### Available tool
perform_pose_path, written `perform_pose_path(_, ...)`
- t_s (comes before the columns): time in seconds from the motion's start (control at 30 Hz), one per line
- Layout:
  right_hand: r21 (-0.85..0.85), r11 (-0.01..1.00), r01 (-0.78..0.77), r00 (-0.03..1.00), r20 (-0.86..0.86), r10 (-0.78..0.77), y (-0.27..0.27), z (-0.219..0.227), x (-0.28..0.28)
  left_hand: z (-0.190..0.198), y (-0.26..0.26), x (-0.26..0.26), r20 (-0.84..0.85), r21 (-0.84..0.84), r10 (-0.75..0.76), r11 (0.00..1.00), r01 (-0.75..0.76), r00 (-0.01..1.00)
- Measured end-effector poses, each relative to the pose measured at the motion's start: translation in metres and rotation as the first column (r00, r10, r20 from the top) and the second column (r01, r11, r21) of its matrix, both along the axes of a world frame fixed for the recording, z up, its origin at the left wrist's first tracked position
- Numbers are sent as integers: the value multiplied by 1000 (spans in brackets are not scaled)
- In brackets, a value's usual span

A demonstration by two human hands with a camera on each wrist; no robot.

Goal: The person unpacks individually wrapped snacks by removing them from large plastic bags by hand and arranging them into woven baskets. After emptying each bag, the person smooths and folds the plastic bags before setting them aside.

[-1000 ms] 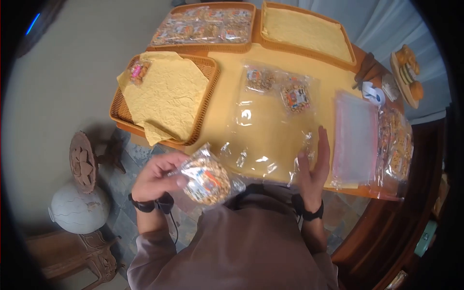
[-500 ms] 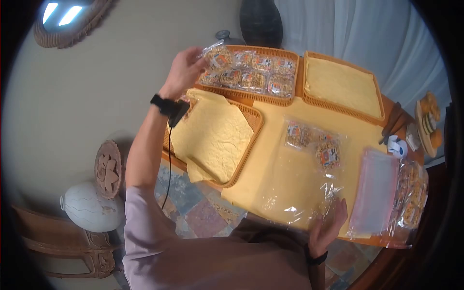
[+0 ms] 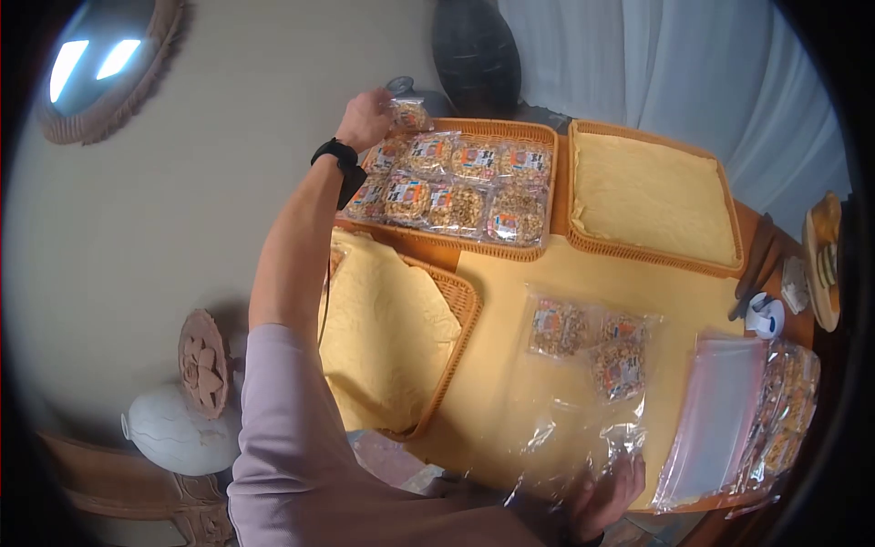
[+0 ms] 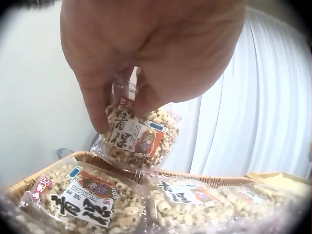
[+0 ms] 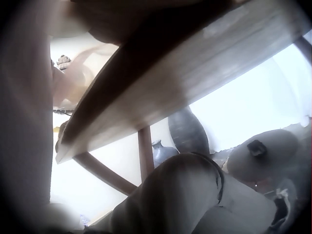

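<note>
At the back left, my left hand pinches a wrapped grain cake by its wrapper, above the rim of a wicker basket lined with similar cakes. The left wrist view has the fingers and thumb of that hand on the top of the packet, which hangs over other packets. My right hand, fingers loosely bent, is by the front edge of a large clear bag with several cakes at its far end. Whether it touches the bag is unclear.
A second basket with yellow lining stands at the back right; another is nearer, below my left arm. Empty plastic bags and a filled bag lie at the right, near a white tape roll. Dark vases stand behind.
My left hand has carried the cake from the table's front left to the back basket's far left corner. My right hand has stayed by the clear bag, and the head view has shifted.
</note>
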State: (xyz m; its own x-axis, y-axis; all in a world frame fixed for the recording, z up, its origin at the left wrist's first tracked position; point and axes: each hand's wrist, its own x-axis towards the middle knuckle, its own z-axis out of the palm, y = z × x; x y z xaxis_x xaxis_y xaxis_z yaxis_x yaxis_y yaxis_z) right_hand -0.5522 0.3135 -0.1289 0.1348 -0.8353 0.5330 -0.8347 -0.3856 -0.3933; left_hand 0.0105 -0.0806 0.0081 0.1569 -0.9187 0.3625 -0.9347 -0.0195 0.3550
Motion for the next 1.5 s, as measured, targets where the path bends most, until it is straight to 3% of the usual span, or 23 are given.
perform_pose_path(0.13,13,1000,6,1000,20,-6,3,-5,0,-17,-22,22,-5,115,-8,993,8,1000)
perform_pose_path(0.2,37,999,27,1000,7,-27,7,-4,-1,-21,-24,30,306,198,-85,980,24,948)
perform_pose_path(0.23,46,998,41,999,-10,-41,7,-3,-1,-25,-26,32,303,211,-87,977,22,949)
perform_pose_path(0.3,27,999,41,999,1,-41,4,-6,0,-25,-30,33,300,287,82,942,-172,950)
perform_pose_path(0.33,37,999,37,999,-7,-36,3,-4,0,-24,-31,34,285,336,57,929,-156,957)
perform_pose_path(0.43,44,999,29,999,-24,-28,2,-2,-2,-29,-32,29,308,267,24,957,-111,951)
perform_pose_path(0.53,42,998,49,998,-38,-48,1,1,-2,-32,-35,25,404,318,-40,943,-99,914)
perform_pose_path(0.67,55,991,123,992,-44,-121,1,6,3,-34,-47,27,405,369,-5,916,-159,914)
perform_pose_path(0.93,53,996,78,996,-40,-75,5,1,-2,-38,-45,14,547,199,74,956,-215,834)
perform_pose_path(1.03,46,997,69,997,-41,-67,5,-1,-4,-38,-38,4,538,252,152,909,-330,829)
perform_pose_path(1.13,35,997,74,996,-54,-72,5,2,-2,-51,-42,23,494,200,203,920,-338,846)
perform_pose_path(1.27,46,998,46,998,-46,-44,2,5,-1,-31,-26,21,469,224,205,913,-340,859)
perform_pose_path(1.37,23,998,50,998,-42,-49,1,7,1,-12,-10,16,586,205,111,938,-279,803)
perform_pose_path(1.43,31,999,25,998,-55,-24,3,3,-5,4,6,3,425,229,1,967,-109,905)
perform_pose_path(1.47,45,999,5,998,-70,-2,5,2,-6,17,22,-17,423,234,-6,967,-103,906)
perform_pose_path(1.5,61,998,18,997,-79,-13,8,1,-5,24,41,-40,217,252,-57,968,1,975)
